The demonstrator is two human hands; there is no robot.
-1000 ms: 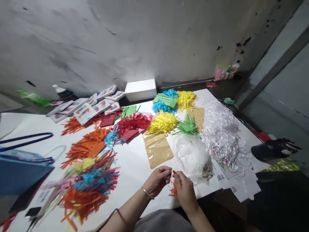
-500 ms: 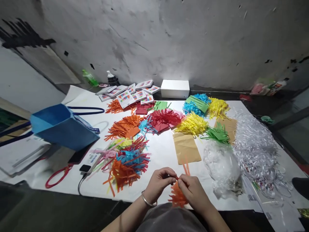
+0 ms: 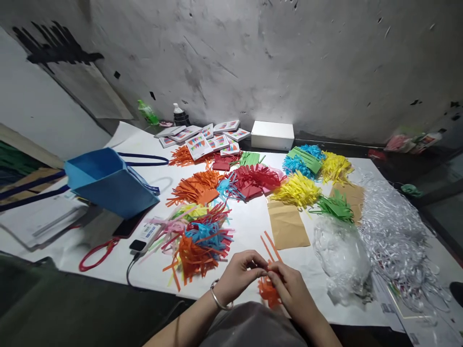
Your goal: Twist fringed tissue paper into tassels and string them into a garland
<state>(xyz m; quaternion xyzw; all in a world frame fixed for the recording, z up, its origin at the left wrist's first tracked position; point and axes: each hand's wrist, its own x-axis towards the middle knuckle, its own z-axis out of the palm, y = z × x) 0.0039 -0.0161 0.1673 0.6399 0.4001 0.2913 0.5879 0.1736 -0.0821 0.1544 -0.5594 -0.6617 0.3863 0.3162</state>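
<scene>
An orange paper tassel (image 3: 268,292) hangs between my two hands at the table's front edge, and two of its strips stick up above my fingers. My left hand (image 3: 241,277), with a silver bangle at the wrist, pinches the tassel's middle from the left. Opposite it, my right hand (image 3: 289,288) has its thumb and fingers closed on the same spot. The fingertips nearly meet and hide the gripped part. Just beyond lies a flat brown paper envelope (image 3: 288,225). To the left sits a heap of mixed tassels with an orange bundle (image 3: 197,255) in front.
Red (image 3: 253,180) and yellow fringed bundles (image 3: 297,189) lie farther back. A blue bag (image 3: 112,185) stands left, near a power bank (image 3: 146,234). Clear plastic bags (image 3: 340,260) and white ribbon (image 3: 394,226) cover the right. Printed packets (image 3: 198,146) and a white box (image 3: 272,135) line the wall.
The view has shifted, so the table appears slightly farther right. Both hands keep their pinch on the orange tassel, whose upper strips now lean more to the left.
</scene>
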